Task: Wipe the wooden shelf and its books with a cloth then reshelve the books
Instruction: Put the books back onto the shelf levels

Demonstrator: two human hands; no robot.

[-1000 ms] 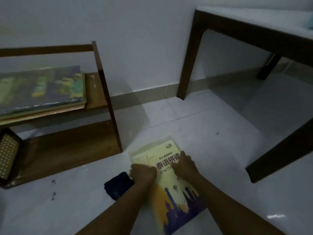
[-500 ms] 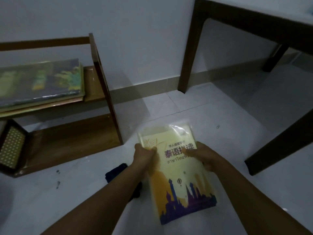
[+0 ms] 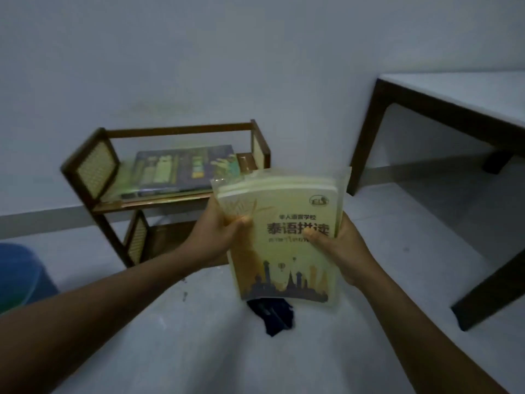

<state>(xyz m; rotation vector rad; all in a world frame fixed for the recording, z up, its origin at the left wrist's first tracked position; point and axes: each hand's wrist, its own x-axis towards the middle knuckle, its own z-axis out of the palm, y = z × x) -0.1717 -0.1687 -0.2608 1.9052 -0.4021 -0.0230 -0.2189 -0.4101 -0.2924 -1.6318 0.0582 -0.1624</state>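
I hold a yellow book point(image 3: 287, 243) in a clear plastic sleeve up in front of me, above the floor. My left hand point(image 3: 218, 237) grips its left edge with the thumb on the cover. My right hand point(image 3: 341, 251) grips its right edge, thumb across the title. Behind the book stands the low wooden shelf point(image 3: 119, 200) with cane side panels. Flat on its upper board lie other books point(image 3: 181, 172), the top one dark with green patches. A dark cloth point(image 3: 272, 314) lies crumpled on the floor just below the held book.
A dark-framed table point(image 3: 426, 106) with a pale top stands at the right, its legs reaching the floor. A blue object point(image 3: 20, 277) sits at the left edge. The pale tiled floor point(image 3: 199, 351) runs to a white wall behind the shelf.
Both hands have lifted the yellow book off the floor and raised it toward the shelf. The view has swung left, bringing the whole shelf into sight. The cloth stays on the floor.
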